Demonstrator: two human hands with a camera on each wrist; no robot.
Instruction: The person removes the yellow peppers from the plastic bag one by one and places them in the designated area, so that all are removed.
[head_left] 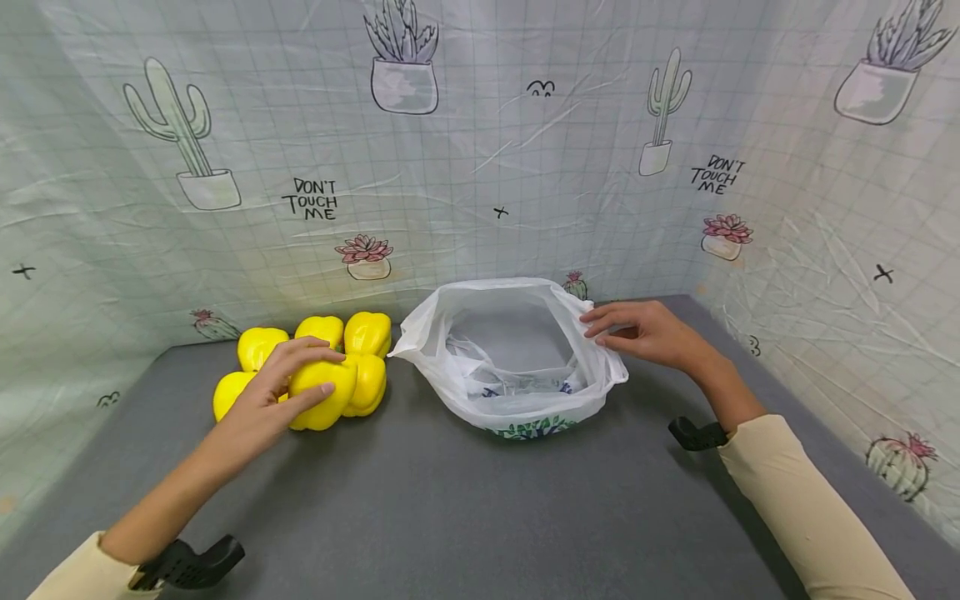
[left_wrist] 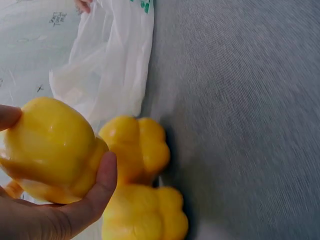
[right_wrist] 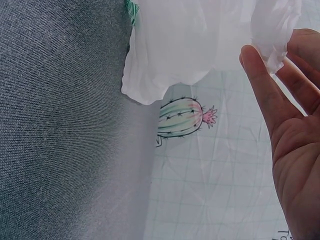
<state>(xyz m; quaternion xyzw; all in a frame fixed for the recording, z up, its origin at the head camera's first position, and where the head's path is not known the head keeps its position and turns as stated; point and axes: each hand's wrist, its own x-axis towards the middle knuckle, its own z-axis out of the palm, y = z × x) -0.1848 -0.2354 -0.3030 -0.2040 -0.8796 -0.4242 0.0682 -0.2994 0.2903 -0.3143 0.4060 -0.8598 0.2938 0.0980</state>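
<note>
My left hand (head_left: 281, 387) holds a glossy yellow bell pepper (head_left: 326, 396), thumb on one side and fingers on the other. In the left wrist view this pepper (left_wrist: 52, 150) appears in front of other yellow bell peppers (left_wrist: 135, 147). A white plastic bag (head_left: 450, 383) with a green leaf print stands open-mouthed on the table. Against its right rim lies my right hand (head_left: 645, 333). In the right wrist view a gathered edge of the bag (right_wrist: 272, 35) is between the thumb and fingers of the right hand (right_wrist: 300, 135).
Several more yellow bell peppers (head_left: 258, 348) sit grouped on the grey table (head_left: 480, 517), left of the bag. Thin printed plastic (head_left: 517, 382) shows inside the bag. A sheet with cactus drawings (head_left: 495, 150) hangs behind and along the sides.
</note>
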